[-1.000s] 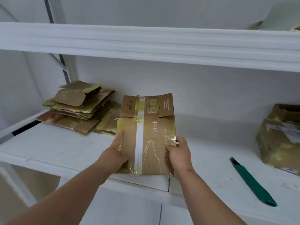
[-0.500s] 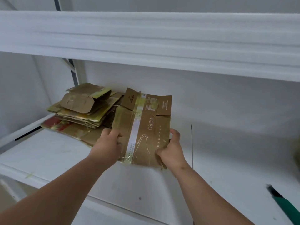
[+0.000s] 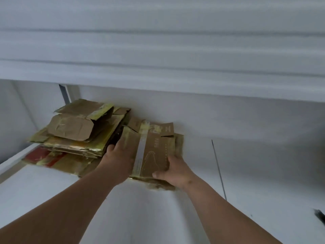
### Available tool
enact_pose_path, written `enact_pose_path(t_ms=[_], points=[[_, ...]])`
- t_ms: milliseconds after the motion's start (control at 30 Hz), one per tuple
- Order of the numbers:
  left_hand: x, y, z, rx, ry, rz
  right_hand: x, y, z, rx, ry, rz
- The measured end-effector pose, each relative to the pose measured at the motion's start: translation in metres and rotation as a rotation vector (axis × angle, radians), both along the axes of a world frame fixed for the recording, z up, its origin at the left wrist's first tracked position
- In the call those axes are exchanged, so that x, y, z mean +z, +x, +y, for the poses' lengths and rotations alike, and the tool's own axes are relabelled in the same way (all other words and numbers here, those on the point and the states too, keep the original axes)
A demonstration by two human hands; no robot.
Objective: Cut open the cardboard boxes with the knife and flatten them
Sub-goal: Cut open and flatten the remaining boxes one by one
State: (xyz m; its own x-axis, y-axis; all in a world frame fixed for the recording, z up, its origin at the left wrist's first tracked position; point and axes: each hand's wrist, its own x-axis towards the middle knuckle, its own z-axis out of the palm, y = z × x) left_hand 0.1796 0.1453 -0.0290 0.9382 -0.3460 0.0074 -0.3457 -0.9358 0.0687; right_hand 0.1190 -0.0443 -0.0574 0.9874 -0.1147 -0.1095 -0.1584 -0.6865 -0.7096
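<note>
A flattened brown cardboard box (image 3: 156, 148) with a pale tape strip lies low on other flat cardboard at the back of the white shelf (image 3: 133, 208). My left hand (image 3: 119, 159) grips its left edge, fingers curled over the top. My right hand (image 3: 173, 169) holds its near right corner, thumb on top. Just to the left stands a pile of flattened boxes (image 3: 79, 132). The dark tip of the knife (image 3: 320, 215) shows at the right edge of the frame, away from both hands.
The upper shelf's white front edge (image 3: 158, 55) hangs low over the work area. A white back wall (image 3: 228, 120) closes the shelf behind the cardboard. A thin seam (image 3: 219, 169) runs across the shelf to the right of my right hand.
Both hands have carried the flattened box back and left, from the shelf's front edge down onto the cardboard beside the pile. The view has swung left, so the knife is almost out of frame.
</note>
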Motion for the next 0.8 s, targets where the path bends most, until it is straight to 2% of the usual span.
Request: enact_pose_path(t_ms=[67, 133, 233, 300, 400, 567, 700, 800], points=[[-0.008, 0.007, 0.006, -0.06, 0.189, 0.136, -0.017, 0.005, 0.002, 0.032, -0.187, 0.122], [-0.014, 0.013, 0.011, -0.102, 0.32, 0.212, -0.029, 0.007, 0.004, 0.008, -0.324, 0.162], [-0.015, 0.017, 0.014, -0.164, 0.396, 0.061, -0.034, 0.005, 0.007, -0.069, -0.409, 0.091], [-0.015, 0.021, 0.012, -0.189, 0.377, 0.029, -0.031, 0.002, 0.01, -0.103, -0.471, 0.043], [-0.02, 0.022, 0.009, -0.207, 0.368, 0.047, -0.032, -0.003, 0.012, -0.069, -0.496, 0.081], [-0.01, 0.016, -0.006, -0.159, 0.349, 0.092, -0.033, -0.022, 0.007, -0.072, -0.396, 0.045], [-0.008, 0.003, -0.033, -0.214, 0.254, -0.016, -0.027, -0.046, -0.002, -0.172, -0.306, -0.069], [-0.007, -0.013, -0.059, -0.364, 0.043, -0.175, -0.023, -0.066, -0.022, -0.248, -0.308, -0.105]])
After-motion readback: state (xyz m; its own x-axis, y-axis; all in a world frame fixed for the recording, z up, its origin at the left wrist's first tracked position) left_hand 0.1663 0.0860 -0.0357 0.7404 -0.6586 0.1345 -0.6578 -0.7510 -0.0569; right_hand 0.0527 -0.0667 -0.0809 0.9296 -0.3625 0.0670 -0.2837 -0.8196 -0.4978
